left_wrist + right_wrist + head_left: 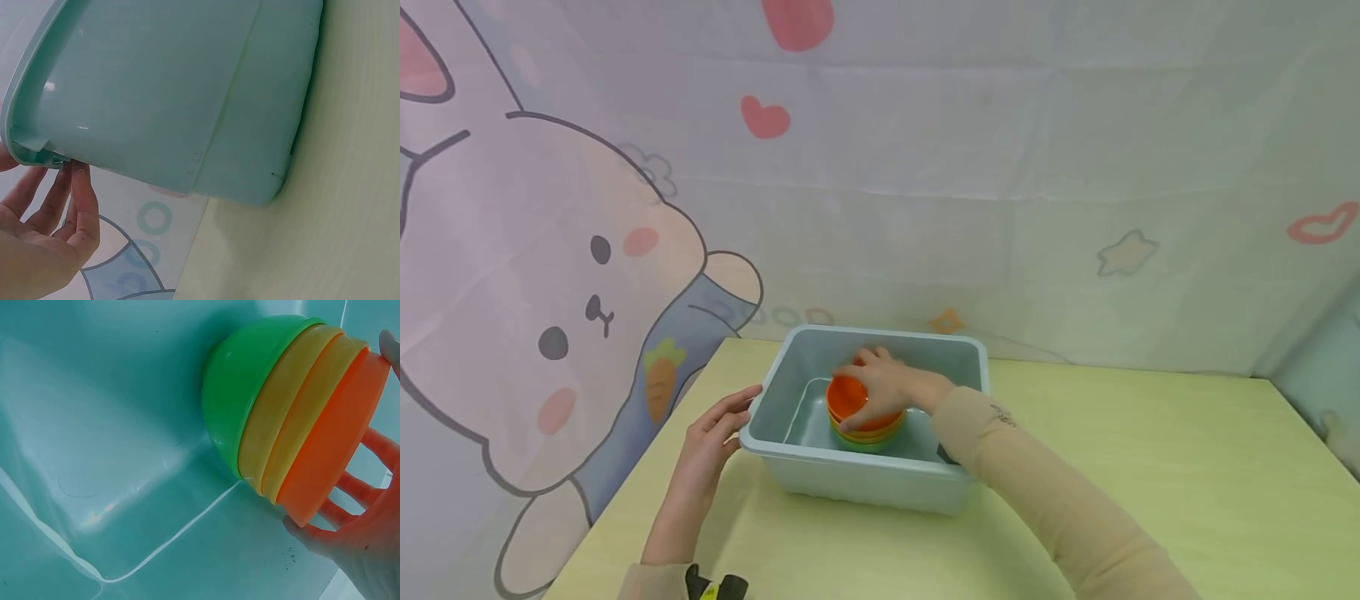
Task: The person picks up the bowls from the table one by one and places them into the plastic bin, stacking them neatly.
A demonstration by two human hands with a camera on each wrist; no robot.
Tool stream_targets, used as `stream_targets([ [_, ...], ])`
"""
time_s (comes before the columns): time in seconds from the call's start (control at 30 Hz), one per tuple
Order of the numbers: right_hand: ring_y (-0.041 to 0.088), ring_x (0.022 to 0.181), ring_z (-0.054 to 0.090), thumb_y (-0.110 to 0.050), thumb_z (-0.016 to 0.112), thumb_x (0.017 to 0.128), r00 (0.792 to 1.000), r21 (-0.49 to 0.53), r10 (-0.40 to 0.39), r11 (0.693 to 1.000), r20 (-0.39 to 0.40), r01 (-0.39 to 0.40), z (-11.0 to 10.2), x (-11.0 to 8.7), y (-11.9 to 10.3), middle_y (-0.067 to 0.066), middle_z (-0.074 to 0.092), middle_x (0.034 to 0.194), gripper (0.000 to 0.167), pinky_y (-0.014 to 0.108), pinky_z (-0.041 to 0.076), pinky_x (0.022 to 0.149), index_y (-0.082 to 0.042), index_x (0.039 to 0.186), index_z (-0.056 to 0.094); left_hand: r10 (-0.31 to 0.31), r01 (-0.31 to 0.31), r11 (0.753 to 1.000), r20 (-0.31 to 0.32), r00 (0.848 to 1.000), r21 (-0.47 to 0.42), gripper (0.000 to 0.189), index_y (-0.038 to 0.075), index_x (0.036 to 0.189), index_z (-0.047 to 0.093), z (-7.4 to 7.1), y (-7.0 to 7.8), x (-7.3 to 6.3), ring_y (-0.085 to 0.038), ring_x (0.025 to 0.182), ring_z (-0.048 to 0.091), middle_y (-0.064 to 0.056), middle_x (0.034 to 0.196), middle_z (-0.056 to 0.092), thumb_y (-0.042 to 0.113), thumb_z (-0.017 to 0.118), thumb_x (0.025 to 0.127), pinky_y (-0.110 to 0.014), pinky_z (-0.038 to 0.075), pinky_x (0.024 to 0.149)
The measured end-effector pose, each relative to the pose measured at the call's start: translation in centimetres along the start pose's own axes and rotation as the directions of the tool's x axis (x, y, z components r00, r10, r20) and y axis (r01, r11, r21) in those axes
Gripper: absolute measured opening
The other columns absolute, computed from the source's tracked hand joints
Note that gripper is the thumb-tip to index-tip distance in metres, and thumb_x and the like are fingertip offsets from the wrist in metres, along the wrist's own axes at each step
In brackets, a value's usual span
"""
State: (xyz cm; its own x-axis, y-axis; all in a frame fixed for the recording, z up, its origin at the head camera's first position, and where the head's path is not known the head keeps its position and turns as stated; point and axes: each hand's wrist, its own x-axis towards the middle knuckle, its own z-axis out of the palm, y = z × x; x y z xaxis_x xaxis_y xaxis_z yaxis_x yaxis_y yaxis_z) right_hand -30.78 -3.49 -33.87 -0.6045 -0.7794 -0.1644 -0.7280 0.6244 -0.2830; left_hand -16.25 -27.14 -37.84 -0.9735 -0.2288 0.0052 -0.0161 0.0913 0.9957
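A light blue plastic tub (865, 479) stands on the table with a nested stack of bowls inside. The green bowl (250, 381) is lowest, two yellow bowls (284, 406) sit in it, and an orange bowl (337, 431) is on top. My right hand (883, 387) reaches down into the tub and grips the orange bowl, fingers and thumb spread across its rim. At the tub's left end, my left hand (718, 429) holds the rim. In the left wrist view its fingers (84, 200) bend up under the rim, while most of the thumb is hidden behind the tub.
The pale yellow table (1150, 467) extends on both sides of the tub and in front. Behind it hangs a cloth backdrop (925, 167) printed with a rabbit, hearts and stars. A black strap device (715, 586) is on the left wrist.
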Motion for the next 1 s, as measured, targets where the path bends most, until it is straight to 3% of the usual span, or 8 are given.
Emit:
stream_targets([
  [1.0, 0.03, 0.14, 0.025, -0.062, 0.069, 0.076, 0.997, -0.001, 0.021, 1.0, 0.07, -0.021, -0.22, -0.36, 0.28, 0.007, 0.028, 0.154, 0.087, 0.052, 0.034, 0.11, -0.029, 0.149, 0.034, -0.005, 0.005, 1.0, 0.0, 1.0, 0.011, 0.04, 0.012, 0.138, 0.052, 0.22, -0.14, 0.26, 0.0, 0.107, 0.056, 0.017, 0.118, 0.057, 0.022, 0.048, 0.1, -0.021, 0.05, 0.086],
])
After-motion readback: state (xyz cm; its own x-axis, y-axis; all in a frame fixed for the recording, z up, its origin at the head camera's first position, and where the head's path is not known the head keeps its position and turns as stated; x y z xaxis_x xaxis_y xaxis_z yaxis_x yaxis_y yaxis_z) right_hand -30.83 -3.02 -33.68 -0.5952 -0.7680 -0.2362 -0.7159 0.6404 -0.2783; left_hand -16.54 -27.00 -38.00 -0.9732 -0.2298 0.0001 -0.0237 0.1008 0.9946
